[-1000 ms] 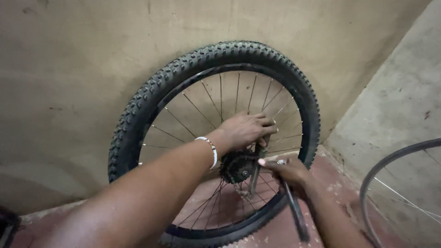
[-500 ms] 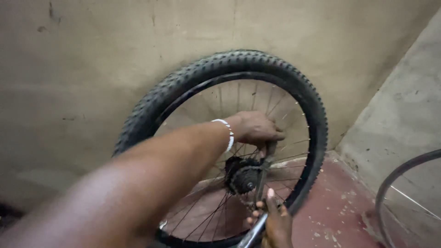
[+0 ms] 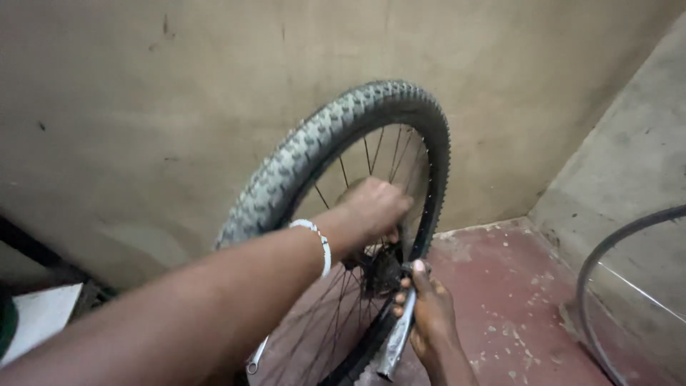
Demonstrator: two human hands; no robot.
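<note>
Rubber, knobby and grey-dusted, wrapped round a spoked bicycle wheel [image 3: 343,214] standing upright mid-scene, turned nearly edge-on, its far side close against a stained beige wall [image 3: 179,107]; contact with the wall not clear. Dark rim, thin spokes, black hub [image 3: 382,268] low in the middle. Left hand [image 3: 375,207] reaching in from the near left through the wheel's upper half, fingers curled and pressed together against the spokes just above the hub, white bracelet [image 3: 318,243] on the wrist. Right hand [image 3: 429,318] just near and right of the hub, fingers wrapped around a metal tool handle [image 3: 399,339] slanting down toward the near edge, thumb pressed along its top by the hub. Red, paint-flecked floor [image 3: 514,300] open to the right of the wheel, closed in by a grey wall [image 3: 629,164] meeting the beige one in a far corner. Bare second rim [image 3: 607,286] with spokes at the far right edge, well apart from the hands. Pale flat board [image 3: 39,314] at the near left.
</note>
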